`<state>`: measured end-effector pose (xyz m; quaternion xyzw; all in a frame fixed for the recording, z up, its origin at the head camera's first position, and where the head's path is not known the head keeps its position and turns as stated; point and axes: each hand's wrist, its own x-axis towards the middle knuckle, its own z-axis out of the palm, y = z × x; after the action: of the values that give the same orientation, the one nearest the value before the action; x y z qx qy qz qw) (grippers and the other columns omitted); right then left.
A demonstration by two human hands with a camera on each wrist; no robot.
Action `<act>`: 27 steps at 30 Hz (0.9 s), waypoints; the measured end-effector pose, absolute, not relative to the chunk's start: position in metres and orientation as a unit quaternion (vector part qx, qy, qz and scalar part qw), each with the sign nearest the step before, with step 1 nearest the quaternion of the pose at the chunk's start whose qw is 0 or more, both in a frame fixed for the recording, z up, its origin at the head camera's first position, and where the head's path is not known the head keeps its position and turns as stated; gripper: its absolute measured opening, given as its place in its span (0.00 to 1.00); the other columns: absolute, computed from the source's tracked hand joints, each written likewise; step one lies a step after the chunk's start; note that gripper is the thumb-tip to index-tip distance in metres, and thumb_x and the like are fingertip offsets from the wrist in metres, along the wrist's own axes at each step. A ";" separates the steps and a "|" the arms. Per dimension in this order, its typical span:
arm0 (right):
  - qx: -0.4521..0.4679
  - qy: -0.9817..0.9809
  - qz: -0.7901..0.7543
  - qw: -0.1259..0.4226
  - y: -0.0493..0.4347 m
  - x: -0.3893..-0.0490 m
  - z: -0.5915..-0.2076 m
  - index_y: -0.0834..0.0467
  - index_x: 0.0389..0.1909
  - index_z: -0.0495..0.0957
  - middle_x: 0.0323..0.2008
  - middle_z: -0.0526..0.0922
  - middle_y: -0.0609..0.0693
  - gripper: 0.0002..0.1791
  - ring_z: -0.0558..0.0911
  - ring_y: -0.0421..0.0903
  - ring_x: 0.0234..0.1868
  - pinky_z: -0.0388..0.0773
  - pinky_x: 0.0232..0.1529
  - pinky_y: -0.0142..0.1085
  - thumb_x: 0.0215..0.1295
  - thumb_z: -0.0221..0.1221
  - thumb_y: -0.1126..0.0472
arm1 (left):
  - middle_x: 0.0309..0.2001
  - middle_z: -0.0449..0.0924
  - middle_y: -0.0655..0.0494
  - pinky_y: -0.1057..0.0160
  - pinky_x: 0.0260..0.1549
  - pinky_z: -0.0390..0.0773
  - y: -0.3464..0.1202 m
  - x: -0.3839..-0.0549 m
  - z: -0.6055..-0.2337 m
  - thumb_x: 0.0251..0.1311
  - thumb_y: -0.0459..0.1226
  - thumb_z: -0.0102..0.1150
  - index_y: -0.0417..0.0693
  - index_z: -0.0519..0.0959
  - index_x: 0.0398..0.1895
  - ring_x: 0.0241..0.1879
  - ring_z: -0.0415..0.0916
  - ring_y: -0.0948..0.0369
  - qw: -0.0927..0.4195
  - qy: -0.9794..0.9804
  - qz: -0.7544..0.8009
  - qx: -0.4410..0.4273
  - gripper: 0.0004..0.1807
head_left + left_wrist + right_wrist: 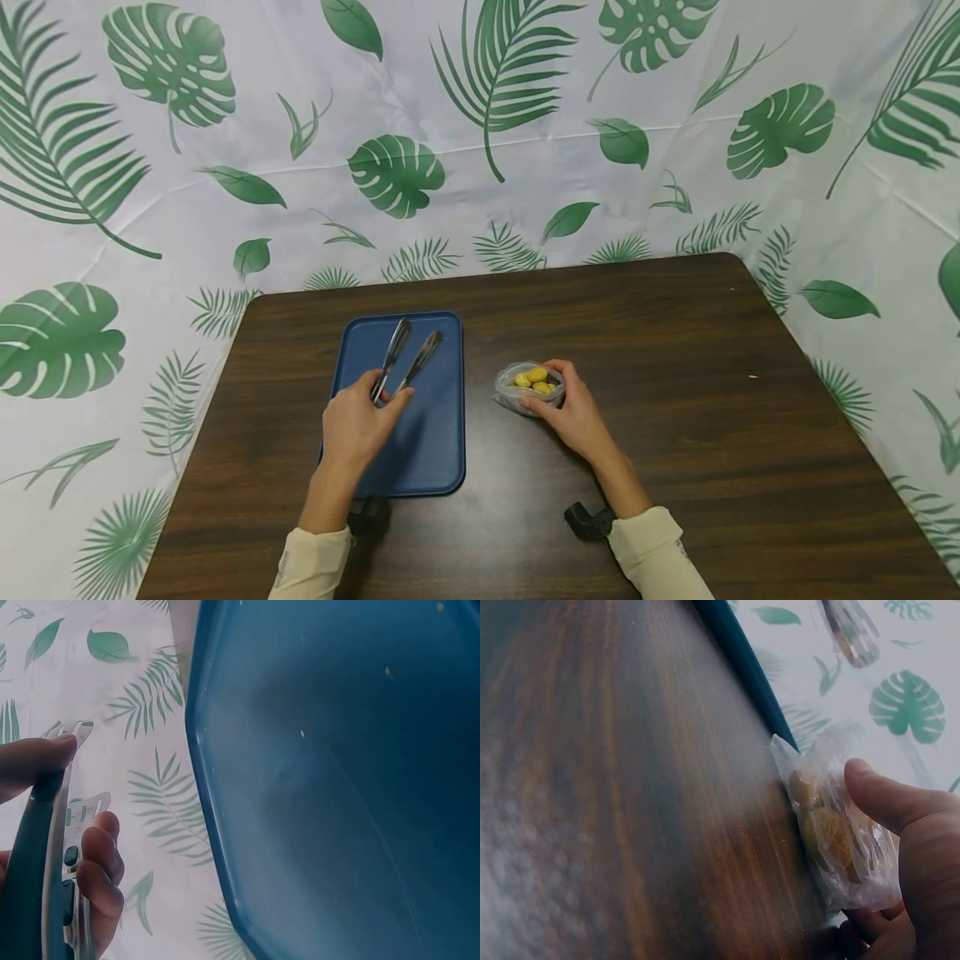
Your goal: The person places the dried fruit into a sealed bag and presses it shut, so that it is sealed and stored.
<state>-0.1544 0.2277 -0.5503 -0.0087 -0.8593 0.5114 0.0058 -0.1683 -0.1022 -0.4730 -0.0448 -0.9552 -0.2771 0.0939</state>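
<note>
Metal tongs [422, 358] are held in my left hand [357, 427] above the blue tray [431, 454], their two tips spread apart and pointing away from me. In the left wrist view, the thumb lies on one arm of the tongs [30, 862] and the fingers curl round the other. My right hand [579, 414] grips the side of a clear plastic bag [512, 402] on the table, right of the tray. The bag's mouth is open, showing several yellow, rounded pieces [537, 375]. In the right wrist view, the thumb presses the bag [829, 832].
A dark wood-grain table [675, 350] carries everything. Behind and beside it hangs a white cloth [540, 167] with green leaf prints. Black wrist mounts [588, 522] sit below both forearms. A small pale speck [753, 377] lies on the table's right side.
</note>
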 end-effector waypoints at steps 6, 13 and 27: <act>-0.011 -0.858 0.514 0.004 0.228 -0.154 -0.550 0.53 0.68 0.64 0.59 0.78 0.58 0.40 0.78 0.57 0.57 0.71 0.61 0.55 0.62 0.72 0.43 | 0.26 0.85 0.51 0.59 0.22 0.67 -0.111 -0.168 -0.471 0.60 0.51 0.71 0.37 0.83 0.50 0.19 0.70 0.57 0.081 -0.959 -0.271 -0.021 0.27; -0.011 -0.857 0.515 -0.001 0.229 -0.155 -0.551 0.53 0.69 0.64 0.60 0.78 0.59 0.41 0.78 0.57 0.59 0.71 0.63 0.56 0.62 0.71 0.42 | 0.26 0.86 0.48 0.60 0.21 0.65 -0.126 -0.169 -0.471 0.62 0.52 0.70 0.36 0.82 0.50 0.18 0.69 0.56 0.083 -0.962 -0.261 0.004 0.28; -0.013 -0.857 0.515 -0.003 0.229 -0.156 -0.552 0.53 0.69 0.63 0.60 0.78 0.59 0.41 0.78 0.57 0.59 0.70 0.63 0.57 0.62 0.71 0.41 | 0.30 0.87 0.44 0.44 0.31 0.78 -0.148 -0.174 -0.469 0.64 0.55 0.65 0.35 0.80 0.56 0.27 0.80 0.47 0.066 -0.966 -0.244 0.048 0.33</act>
<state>-0.1560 0.2292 -0.5520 -0.0130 -0.8571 0.5150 -0.0028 -0.1738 -0.1482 -0.4689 0.0477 -0.9664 -0.2437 0.0665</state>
